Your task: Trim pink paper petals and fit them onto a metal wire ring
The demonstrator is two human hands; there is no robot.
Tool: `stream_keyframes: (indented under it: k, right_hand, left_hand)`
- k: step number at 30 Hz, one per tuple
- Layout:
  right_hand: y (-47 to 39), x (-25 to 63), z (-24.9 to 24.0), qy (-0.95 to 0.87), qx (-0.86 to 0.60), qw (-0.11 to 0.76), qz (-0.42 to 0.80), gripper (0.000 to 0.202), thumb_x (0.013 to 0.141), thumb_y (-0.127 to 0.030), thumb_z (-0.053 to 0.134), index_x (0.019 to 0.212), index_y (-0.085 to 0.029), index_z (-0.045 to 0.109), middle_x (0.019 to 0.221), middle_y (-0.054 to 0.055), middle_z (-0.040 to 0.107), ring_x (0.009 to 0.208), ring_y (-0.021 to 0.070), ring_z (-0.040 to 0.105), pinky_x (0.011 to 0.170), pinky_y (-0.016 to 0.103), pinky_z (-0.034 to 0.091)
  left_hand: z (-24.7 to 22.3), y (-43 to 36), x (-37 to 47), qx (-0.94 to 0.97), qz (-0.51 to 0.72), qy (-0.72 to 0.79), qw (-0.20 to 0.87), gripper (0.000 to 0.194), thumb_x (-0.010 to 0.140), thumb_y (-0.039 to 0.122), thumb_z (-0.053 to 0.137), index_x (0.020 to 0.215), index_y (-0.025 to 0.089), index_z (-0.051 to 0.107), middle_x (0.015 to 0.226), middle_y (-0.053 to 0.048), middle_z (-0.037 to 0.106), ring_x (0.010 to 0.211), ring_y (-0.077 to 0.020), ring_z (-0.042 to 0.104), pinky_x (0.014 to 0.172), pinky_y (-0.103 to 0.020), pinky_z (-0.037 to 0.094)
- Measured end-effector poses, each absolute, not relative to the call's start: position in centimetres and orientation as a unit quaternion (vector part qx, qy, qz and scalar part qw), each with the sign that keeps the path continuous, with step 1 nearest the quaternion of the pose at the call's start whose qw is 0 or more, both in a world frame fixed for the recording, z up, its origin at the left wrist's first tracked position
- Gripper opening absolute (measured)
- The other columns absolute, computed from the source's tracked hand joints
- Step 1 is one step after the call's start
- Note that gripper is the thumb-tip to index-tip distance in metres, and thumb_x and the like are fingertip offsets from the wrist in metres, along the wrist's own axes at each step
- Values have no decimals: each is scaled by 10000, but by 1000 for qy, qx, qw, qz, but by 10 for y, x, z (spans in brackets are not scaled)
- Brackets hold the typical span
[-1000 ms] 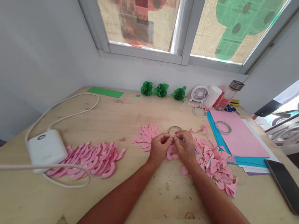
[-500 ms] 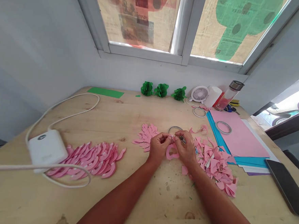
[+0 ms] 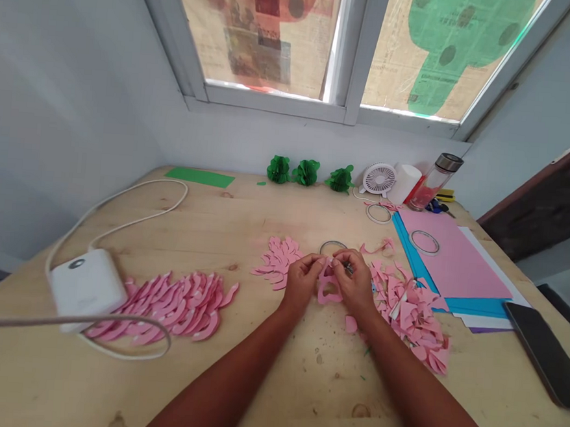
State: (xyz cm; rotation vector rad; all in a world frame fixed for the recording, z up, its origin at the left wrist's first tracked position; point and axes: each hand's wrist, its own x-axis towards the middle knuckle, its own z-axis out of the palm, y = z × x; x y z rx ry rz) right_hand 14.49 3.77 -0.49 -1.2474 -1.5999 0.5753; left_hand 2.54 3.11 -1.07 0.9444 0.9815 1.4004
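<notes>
Low over the middle of the wooden table [image 3: 283,382], a pink paper cutout [image 3: 328,297] with curved openings hangs between my hands. My left hand [image 3: 302,281] pinches its top edge with thumb and forefinger. Beside it, my right hand [image 3: 356,282] pinches the same edge, and part of a dark metal object shows behind its fingers. Small curved pink paper pieces [image 3: 280,261] lie left of my left hand. Just behind my hands rests a ring of tape [image 3: 333,247]. A heap of pink paper scraps [image 3: 417,317] spreads to the right of my right hand.
A long row of pink paper strips [image 3: 181,307] lies left, by a white box with a cable [image 3: 87,284]. Green paper ornaments [image 3: 306,173], a small fan [image 3: 379,180] and a bottle [image 3: 436,182] stand along the wall. Paper sheets [image 3: 461,265] and a phone [image 3: 543,355] lie right.
The pink cutout hangs a little more openly between my hands, its openings plainer to see. My hands stay close together, both still pinching it. The view has shifted slightly.
</notes>
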Motion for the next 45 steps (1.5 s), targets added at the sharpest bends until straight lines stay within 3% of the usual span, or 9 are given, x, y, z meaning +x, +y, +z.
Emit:
stream_keyframes:
  k: [6,12,28,36,45]
  right_hand:
    - [38,143,-5,-604,-528,506,317,116,761,-284,514,723,-180,550,700,10,581,659,150,542,634,270,430]
    - [37,142,-4,-607,-535,494,318,126,743,-291,525,699,-174,546,650,-1,558,608,134,514,567,241,405]
    - [36,142,-1,-636,-502,492,316,128,777,-283,501,769,-180,578,734,14,608,684,142,547,644,247,425]
    - [34,141,-2,-691,-493,450,278,107,753,-256,529,784,-181,599,740,20,635,683,148,565,686,262,429]
    - [31,140,2,-698,-510,423,272,143,756,-275,497,658,-190,558,563,-21,542,539,117,488,554,227,380]
  left_hand:
    - [-13,33,26,379,588,404,589,201,668,316,637,755,137,666,627,-19,624,578,-125,566,560,-237,459]
    - [-14,33,26,405,584,409,572,162,650,285,656,717,137,647,589,2,598,529,-100,535,540,-227,452]
    - [-10,36,24,330,624,371,604,181,654,292,670,667,141,572,530,28,531,481,-75,480,493,-200,397]
    - [-8,36,22,288,640,344,624,182,665,288,684,679,141,579,562,23,542,500,-67,486,524,-195,403]
    - [-11,39,19,254,655,343,624,182,662,284,689,711,144,584,637,20,550,552,-62,504,539,-185,415]
